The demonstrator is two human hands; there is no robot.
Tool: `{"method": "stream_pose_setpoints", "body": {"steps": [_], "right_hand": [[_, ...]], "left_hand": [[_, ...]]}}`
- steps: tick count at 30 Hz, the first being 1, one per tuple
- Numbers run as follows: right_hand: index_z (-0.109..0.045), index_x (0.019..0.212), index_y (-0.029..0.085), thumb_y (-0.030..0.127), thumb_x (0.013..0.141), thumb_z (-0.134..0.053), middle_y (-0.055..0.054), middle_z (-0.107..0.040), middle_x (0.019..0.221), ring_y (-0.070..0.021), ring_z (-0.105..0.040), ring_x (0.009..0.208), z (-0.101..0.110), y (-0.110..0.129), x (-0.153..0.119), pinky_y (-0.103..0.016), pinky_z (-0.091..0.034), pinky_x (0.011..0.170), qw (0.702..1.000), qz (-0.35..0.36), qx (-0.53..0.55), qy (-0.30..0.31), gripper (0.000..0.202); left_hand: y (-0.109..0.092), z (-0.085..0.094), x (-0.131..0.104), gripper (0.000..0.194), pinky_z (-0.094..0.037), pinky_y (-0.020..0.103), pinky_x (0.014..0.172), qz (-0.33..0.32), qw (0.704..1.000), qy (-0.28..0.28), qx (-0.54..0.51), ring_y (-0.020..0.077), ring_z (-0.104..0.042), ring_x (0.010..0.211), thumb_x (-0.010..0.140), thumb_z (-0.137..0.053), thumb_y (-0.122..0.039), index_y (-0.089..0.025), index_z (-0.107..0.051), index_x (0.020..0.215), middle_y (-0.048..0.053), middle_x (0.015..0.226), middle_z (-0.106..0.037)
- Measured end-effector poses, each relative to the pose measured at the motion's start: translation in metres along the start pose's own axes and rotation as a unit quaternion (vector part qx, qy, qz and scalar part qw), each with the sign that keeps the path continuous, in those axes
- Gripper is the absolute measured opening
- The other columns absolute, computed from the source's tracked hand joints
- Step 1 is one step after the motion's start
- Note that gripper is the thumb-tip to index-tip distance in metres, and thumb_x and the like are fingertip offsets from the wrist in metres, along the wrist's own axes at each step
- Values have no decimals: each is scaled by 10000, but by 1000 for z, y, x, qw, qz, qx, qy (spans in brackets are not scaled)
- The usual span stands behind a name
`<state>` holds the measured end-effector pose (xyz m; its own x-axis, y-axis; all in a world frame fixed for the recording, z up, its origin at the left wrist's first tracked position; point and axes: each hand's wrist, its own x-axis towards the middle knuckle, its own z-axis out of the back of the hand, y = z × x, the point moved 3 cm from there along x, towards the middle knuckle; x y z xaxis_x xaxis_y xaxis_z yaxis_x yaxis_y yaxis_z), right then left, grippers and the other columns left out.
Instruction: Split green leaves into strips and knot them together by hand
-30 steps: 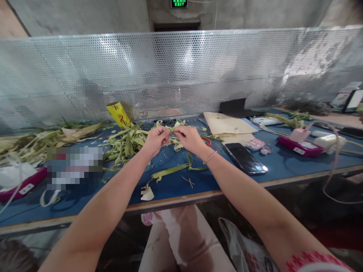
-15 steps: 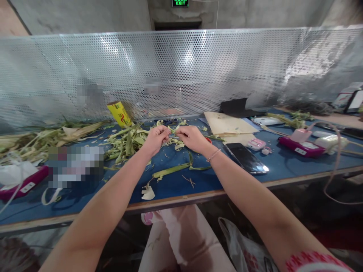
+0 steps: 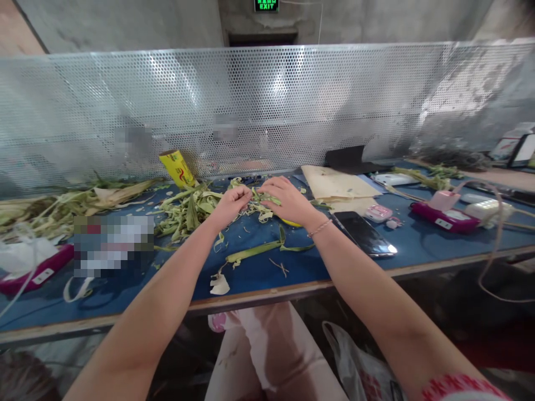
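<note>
In the head view, the left hand (image 3: 234, 205) is pressing its thumb and fingertips together at the edge of some green leaf scraps (image 3: 263, 213); whether it is pinching a piece is too small to tell. The right hand (image 3: 286, 201) is spreading loosely, palm down, over those scraps and is partly hiding a yellow object (image 3: 291, 223). The scraps are lying on the blue bench (image 3: 159, 292) between and beneath the hands.

A leafy pile (image 3: 190, 214) is sitting beside the left hand, and dry husks (image 3: 104, 201) are spreading farther left. Nearer the front edge, a green leaf strip (image 3: 256, 252), crossed twigs (image 3: 279, 267) and a pale scrap (image 3: 219, 284) are lying apart. Behind everything, a perforated metal screen (image 3: 271, 106) is standing along the bench. Right of the hands, brown paper (image 3: 336, 185), a dark phone (image 3: 364, 234) and a magenta power strip (image 3: 445, 218) are resting; a pink plug (image 3: 441, 199) is sitting on the strip. At far left, another power strip (image 3: 39, 274) is lying near a blurred-out patch.

A yellow carton (image 3: 177, 169) is leaning behind the leafy pile, its inside hidden. A small pink case (image 3: 378, 213) is lying beside the phone. Below the bench, a translucent plastic bag (image 3: 355, 362) is showing red markings, its contents unclear.
</note>
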<state>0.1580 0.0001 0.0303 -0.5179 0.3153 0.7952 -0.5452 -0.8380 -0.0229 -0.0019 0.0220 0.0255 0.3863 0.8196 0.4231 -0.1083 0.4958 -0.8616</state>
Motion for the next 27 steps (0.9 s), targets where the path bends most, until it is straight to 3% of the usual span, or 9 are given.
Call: {"method": "stream_pose_setpoints", "body": {"steps": [4,8,12,17,27], "right_hand": [[-553,821,173,229,865,-411,-55,-569,786,-164,-502,793,-12,-1,1,-317,-393,795,999,-35,16,14,160],[-537,796,173,220,857,-414,-57,-553,783,-161,-486,786,-16,-3,0,-301,-382,771,996,-82,29,-12,146],[-522,758,167,165,834,-406,-58,-538,768,-153,-470,750,-18,-2,0,-282,-373,725,992,-114,48,-9,139],[-512,722,170,140,833,-395,-48,-536,739,-147,-475,743,-20,0,0,-267,-362,709,992,-123,40,0,163],[-551,729,132,98,831,-394,-67,-544,727,-149,-472,710,-21,3,3,-276,-368,714,988,-72,-31,135,190]], "left_hand": [[1,-6,-1,314,-281,207,473,10,998,-26,-50,51,-332,453,687,-614,-432,-160,-468,631,-65,477,-370],[4,-16,-5,336,-377,212,540,46,993,-55,-98,61,-442,527,612,-676,-423,-152,-484,659,-43,561,-476],[10,-21,-6,344,-422,237,562,74,995,-34,-55,77,-494,527,620,-654,-447,-144,-491,628,-27,554,-523],[7,-16,-4,266,-386,214,498,48,998,-41,-4,65,-454,459,679,-605,-383,-147,-521,592,-26,504,-517],[6,-7,-1,91,-257,189,411,116,992,-3,50,40,-328,352,604,-520,-117,-135,-533,516,-60,355,-401]]}}
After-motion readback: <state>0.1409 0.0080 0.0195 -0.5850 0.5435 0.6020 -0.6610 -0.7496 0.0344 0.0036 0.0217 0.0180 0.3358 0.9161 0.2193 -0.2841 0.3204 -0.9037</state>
